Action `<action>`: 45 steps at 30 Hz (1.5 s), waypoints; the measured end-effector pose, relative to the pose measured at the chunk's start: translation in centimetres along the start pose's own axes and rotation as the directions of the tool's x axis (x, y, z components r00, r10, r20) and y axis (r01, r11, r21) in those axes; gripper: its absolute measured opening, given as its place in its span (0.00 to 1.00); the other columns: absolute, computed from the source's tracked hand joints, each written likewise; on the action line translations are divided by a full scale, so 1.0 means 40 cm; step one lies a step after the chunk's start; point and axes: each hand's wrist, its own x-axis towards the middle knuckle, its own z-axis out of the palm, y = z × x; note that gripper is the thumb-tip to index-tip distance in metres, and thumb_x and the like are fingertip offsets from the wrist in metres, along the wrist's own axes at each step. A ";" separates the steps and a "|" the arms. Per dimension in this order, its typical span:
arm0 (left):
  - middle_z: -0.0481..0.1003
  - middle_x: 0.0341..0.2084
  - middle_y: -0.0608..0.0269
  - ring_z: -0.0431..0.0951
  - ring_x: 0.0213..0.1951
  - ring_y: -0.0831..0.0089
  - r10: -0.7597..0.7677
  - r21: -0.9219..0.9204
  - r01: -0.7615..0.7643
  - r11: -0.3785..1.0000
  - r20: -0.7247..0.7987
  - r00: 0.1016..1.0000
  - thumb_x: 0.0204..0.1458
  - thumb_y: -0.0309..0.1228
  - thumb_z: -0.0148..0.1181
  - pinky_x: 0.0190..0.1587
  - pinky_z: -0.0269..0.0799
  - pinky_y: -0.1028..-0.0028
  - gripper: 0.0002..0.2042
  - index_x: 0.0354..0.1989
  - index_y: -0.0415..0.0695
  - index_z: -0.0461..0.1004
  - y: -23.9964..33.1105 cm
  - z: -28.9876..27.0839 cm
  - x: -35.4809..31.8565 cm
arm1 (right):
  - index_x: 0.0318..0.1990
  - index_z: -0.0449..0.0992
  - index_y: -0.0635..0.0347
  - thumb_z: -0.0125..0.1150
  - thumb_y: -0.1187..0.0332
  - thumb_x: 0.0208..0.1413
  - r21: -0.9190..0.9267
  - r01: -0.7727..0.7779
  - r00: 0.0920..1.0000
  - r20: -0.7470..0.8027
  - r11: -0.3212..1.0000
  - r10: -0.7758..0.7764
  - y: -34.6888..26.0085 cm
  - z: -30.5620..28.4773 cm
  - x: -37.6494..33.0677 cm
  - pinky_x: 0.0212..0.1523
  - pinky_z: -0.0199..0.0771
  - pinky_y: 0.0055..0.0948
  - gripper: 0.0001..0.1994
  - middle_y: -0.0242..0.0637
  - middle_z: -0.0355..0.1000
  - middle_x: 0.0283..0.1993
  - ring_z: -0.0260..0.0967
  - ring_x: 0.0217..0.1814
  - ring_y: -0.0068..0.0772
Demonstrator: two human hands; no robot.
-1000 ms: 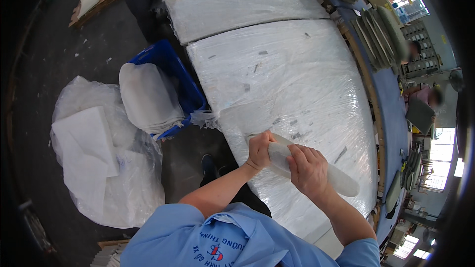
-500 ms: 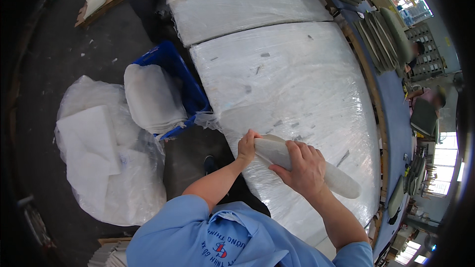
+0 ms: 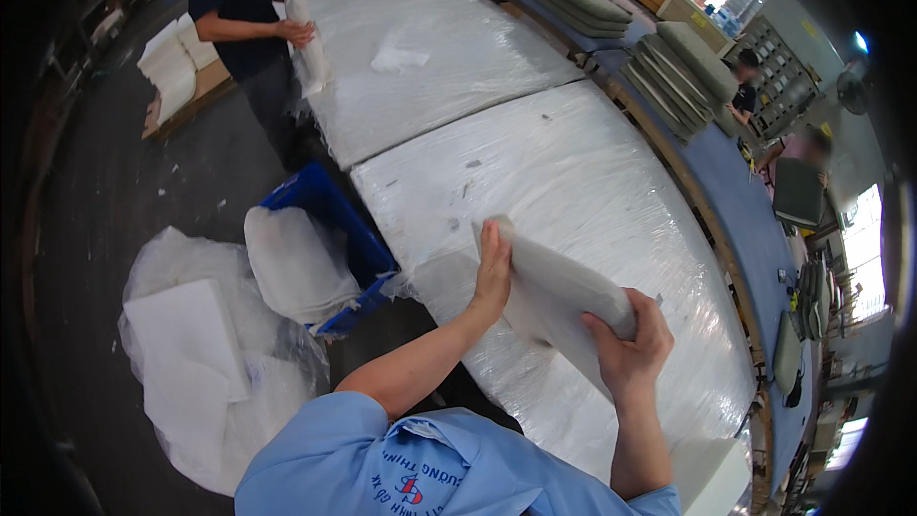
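Foam pad matt, soft, pale; desk under glossy wrinkled plastic film; crate smooth blue plastic; bag thin translucent plastic

You see a bright, evenly lit view with daylight from the right-hand windows, glare on the plastic-wrapped surface, and dark, bent fisheye edges.

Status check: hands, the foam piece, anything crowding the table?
Left hand and right hand both grip the white foam piece, lifted over the plastic-wrapped table. Table around it bare; blue bin stands beside it.
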 end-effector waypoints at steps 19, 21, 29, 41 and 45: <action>0.31 0.82 0.47 0.31 0.82 0.58 0.101 0.036 -0.148 0.988 0.576 0.811 0.72 0.39 0.38 0.80 0.32 0.63 0.35 0.81 0.37 0.35 0.285 0.036 -0.308 | 0.80 0.38 0.71 0.36 0.52 0.76 0.684 -0.305 0.950 0.269 0.663 0.159 -0.058 0.044 -0.167 0.83 0.29 0.42 0.37 0.54 0.29 0.86 0.24 0.89 0.51; 0.31 0.82 0.46 0.29 0.82 0.57 0.132 0.055 -0.203 0.978 0.591 0.796 0.70 0.36 0.39 0.80 0.29 0.62 0.35 0.81 0.37 0.36 0.280 0.024 -0.322 | 0.80 0.37 0.71 0.36 0.54 0.76 0.702 -0.305 0.950 0.267 0.644 0.159 -0.040 0.074 -0.193 0.83 0.27 0.42 0.37 0.54 0.27 0.86 0.22 0.89 0.51; 0.34 0.82 0.50 0.31 0.82 0.60 0.090 0.099 -0.238 0.966 0.736 0.671 0.68 0.40 0.43 0.80 0.28 0.63 0.38 0.82 0.38 0.36 0.294 -0.013 -0.280 | 0.81 0.35 0.70 0.34 0.51 0.77 0.781 -0.314 0.942 0.189 0.539 0.276 -0.004 0.127 -0.219 0.83 0.30 0.40 0.37 0.54 0.30 0.86 0.26 0.89 0.48; 0.41 0.81 0.48 0.43 0.80 0.62 -0.143 0.118 0.085 0.989 0.700 0.700 0.69 0.35 0.50 0.78 0.40 0.67 0.40 0.83 0.44 0.34 0.260 0.076 -0.228 | 0.81 0.43 0.63 0.38 0.43 0.77 0.878 -0.396 0.794 0.181 0.268 0.580 0.049 0.173 -0.139 0.82 0.41 0.40 0.39 0.48 0.40 0.85 0.38 0.86 0.42; 0.42 0.81 0.49 0.45 0.79 0.64 -0.131 0.181 0.003 0.984 0.703 0.699 0.67 0.34 0.49 0.78 0.42 0.68 0.40 0.83 0.44 0.34 0.261 0.080 -0.214 | 0.81 0.42 0.64 0.37 0.42 0.76 0.882 -0.368 0.816 0.157 0.292 0.556 0.071 0.195 -0.144 0.82 0.40 0.40 0.39 0.48 0.41 0.85 0.38 0.86 0.43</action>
